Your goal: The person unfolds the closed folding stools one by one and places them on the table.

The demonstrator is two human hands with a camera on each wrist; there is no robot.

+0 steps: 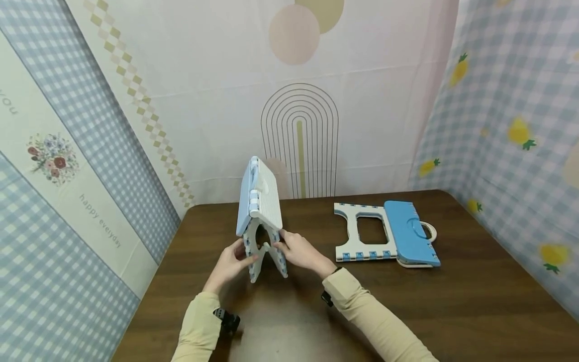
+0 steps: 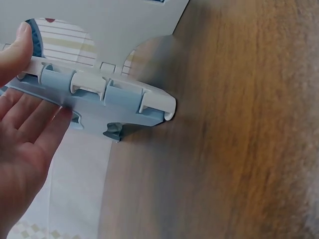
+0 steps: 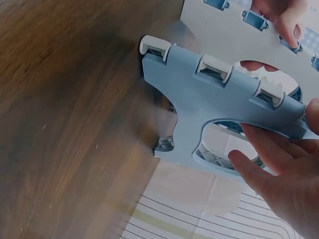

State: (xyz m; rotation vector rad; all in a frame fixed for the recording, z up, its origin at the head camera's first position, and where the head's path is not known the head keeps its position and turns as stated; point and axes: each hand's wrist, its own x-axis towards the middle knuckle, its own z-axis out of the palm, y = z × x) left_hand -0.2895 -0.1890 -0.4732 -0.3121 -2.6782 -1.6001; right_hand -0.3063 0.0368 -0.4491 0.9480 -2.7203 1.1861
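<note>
A blue-and-white folding stool (image 1: 270, 198) stands half folded on the table, its two seat halves meeting in a peak and its leg panels spread apart at the bottom. My left hand (image 1: 229, 265) grips the left leg panel by its hinged edge. In the left wrist view, the thumb lies on one side of that panel (image 2: 122, 97) and the fingers (image 2: 37, 119) on the other. At the right leg panel (image 3: 184, 89), my right hand (image 1: 302, 250) holds the edge between thumb and fingers, with fingertips over the oval cutout in the right wrist view.
Another folding stool (image 1: 409, 229), blue and white with a white handle (image 1: 428, 232), lies flat at the right on the brown wooden table (image 1: 475, 301). Patterned cloth (image 1: 208, 90) hangs behind the table and along both sides.
</note>
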